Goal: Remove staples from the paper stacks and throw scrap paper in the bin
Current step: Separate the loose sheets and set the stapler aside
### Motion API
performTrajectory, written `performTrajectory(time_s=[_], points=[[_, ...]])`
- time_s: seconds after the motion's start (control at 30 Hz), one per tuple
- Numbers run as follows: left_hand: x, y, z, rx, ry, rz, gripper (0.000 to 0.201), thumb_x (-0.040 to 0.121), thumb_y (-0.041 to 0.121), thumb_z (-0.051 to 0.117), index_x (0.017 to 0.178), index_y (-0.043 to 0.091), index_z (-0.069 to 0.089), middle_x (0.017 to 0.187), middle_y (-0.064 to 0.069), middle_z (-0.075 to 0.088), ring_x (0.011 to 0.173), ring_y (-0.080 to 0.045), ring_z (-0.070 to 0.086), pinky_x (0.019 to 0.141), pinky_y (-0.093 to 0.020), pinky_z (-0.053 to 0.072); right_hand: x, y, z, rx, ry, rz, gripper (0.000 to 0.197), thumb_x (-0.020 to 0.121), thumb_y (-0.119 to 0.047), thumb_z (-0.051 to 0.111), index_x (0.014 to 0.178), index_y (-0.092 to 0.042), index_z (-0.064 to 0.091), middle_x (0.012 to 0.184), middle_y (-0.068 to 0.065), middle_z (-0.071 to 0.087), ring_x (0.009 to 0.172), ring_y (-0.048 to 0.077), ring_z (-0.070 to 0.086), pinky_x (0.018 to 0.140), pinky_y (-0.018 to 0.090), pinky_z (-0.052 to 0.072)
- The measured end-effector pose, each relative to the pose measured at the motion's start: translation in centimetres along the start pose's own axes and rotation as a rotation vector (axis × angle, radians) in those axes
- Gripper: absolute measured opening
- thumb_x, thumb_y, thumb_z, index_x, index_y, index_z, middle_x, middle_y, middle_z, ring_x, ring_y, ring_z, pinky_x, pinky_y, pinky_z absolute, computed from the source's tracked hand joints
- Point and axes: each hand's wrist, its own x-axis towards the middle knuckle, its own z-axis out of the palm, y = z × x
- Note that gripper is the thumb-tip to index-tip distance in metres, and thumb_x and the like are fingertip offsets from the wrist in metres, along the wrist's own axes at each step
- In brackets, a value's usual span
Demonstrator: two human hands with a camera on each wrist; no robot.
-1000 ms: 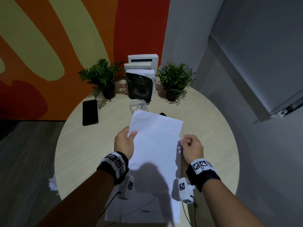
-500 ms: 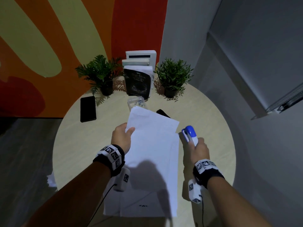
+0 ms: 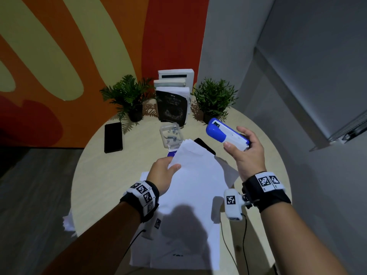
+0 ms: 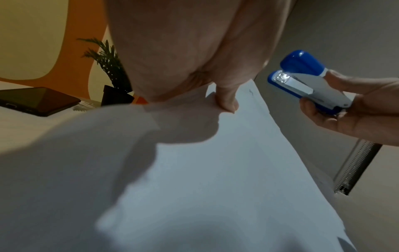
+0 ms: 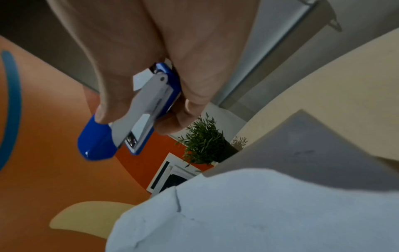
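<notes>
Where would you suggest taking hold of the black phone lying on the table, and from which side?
The black phone lies flat, screen up, on the round table, left of the clear box and clear of other things. I would probably come from above with the left hand, once it lets go of the paper stack, and pinch the phone's two long edges near the middle.

An office break-out corner is showing here: a round pale wooden worktop (image 3: 103, 175) is standing against a wall mural (image 3: 79, 56) of orange, red and cream, with two potted plants (image 3: 129, 96) flanking upright books (image 3: 172, 104) at the far edge.
</notes>
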Motion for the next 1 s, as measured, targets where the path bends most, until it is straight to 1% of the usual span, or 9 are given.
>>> performTrajectory(time_s=[0.07,0.23,0.33,0.47,0.6,0.7,0.8,0.9,1.0], points=[[0.0,0.2,0.0,0.009,-0.003,-0.008,0.016,0.097,0.022,0.06,0.102,0.022,0.075,0.099,0.007,0.079,0.093,-0.018,0.075,0.093,-0.049,0.057,0.4,-0.3,0.6,0.124,0.028,0.058,0.054,0.073,-0.003,0.08,0.117,-0.029,0.061,0.1,0.003,0.063,0.085,0.019,0.063,0.08,0.036,0.056],[-0.2,0.5,0.1,-0.017,-0.033,-0.028,0.019,0.093,0.027,0.059,0.102,0.025,0.076,0.1,0.006,0.079,0.094,-0.022,0.075,0.093,-0.053,0.056,0.6,-1.1,2.5,0.525,0.041,0.296,0.012,0.096,-0.017,0.057,0.106,-0.014,0.06,0.095,0.008,0.066,0.094,0.022,0.066,0.087,0.054,0.052],[-0.3,1.0,0.3,-0.005,-0.046,-0.029,0.019,0.096,0.024,0.059,0.105,0.023,0.075,0.101,0.006,0.079,0.095,-0.021,0.075,0.094,-0.051,0.056,1.1,-1.5,3.9,0.629,0.167,0.427,0.031,0.097,-0.034,0.054,0.12,-0.012,0.054,0.106,0.013,0.063,0.093,0.03,0.067,0.084,0.053,0.053],[-0.4,1.5,0.6,0.034,-0.038,-0.001,0.018,0.098,0.02,0.059,0.106,0.022,0.075,0.1,0.009,0.078,0.094,-0.018,0.074,0.093,-0.045,0.057,2.0,-1.9,5.5,0.424,0.321,0.25,0.025,0.094,-0.027,0.061,0.108,-0.009,0.051,0.095,0.017,0.061,0.081,0.029,0.064,0.065,0.038,0.057],[-0.3,1.9,0.8,0.066,-0.042,0.032,0.016,0.098,0.02,0.059,0.099,0.026,0.074,0.096,0.01,0.078,0.09,-0.016,0.073,0.089,-0.041,0.059,2.4,-1.8,7.0,0.053,0.315,0.16,0.054,0.078,-0.051,0.064,0.119,-0.021,0.047,0.1,0.006,0.068,0.088,0.025,0.069,0.082,0.041,0.058],[-0.1,2.2,0.8,0.089,-0.032,0.067,0.016,0.098,0.021,0.059,0.094,0.031,0.072,0.093,0.01,0.077,0.087,-0.016,0.073,0.085,-0.038,0.059,1.9,-1.3,7.6,-0.165,0.24,0.078,0.044,0.094,-0.039,0.056,0.126,-0.011,0.046,0.097,-0.002,0.06,0.08,0.011,0.058,0.061,0.008,0.042],[0.0,2.6,0.6,0.166,-0.044,0.116,0.017,0.098,0.024,0.059,0.088,0.032,0.069,0.088,0.012,0.075,0.083,-0.015,0.071,0.079,-0.034,0.056,1.3,-1.5,8.3,-0.311,0.186,0.008,0.036,0.097,-0.037,0.051,0.123,-0.011,0.049,0.094,-0.002,0.058,0.078,0.012,0.055,0.056,0.011,0.036],[0.0,3.1,0.6,0.208,-0.065,0.155,0.017,0.096,0.031,0.057,0.091,0.024,0.071,0.087,0.006,0.076,0.083,-0.023,0.07,0.08,-0.043,0.058,1.0,-1.6,9.2,-0.393,0.125,-0.035,0.033,0.097,-0.039,0.051,0.117,-0.014,0.05,0.083,-0.006,0.056,0.07,0.0,0.052,0.054,0.004,0.037],[-0.1,3.6,0.6,0.224,-0.083,0.178,0.017,0.096,0.032,0.057,0.085,0.024,0.068,0.083,0.002,0.075,0.081,-0.028,0.068,0.078,-0.046,0.057,0.9,-1.9,9.6,-0.449,0.128,-0.092,0.027,0.096,-0.039,0.053,0.105,-0.014,0.052,0.075,-0.011,0.053,0.064,-0.003,0.05,0.051,0.003,0.037]])
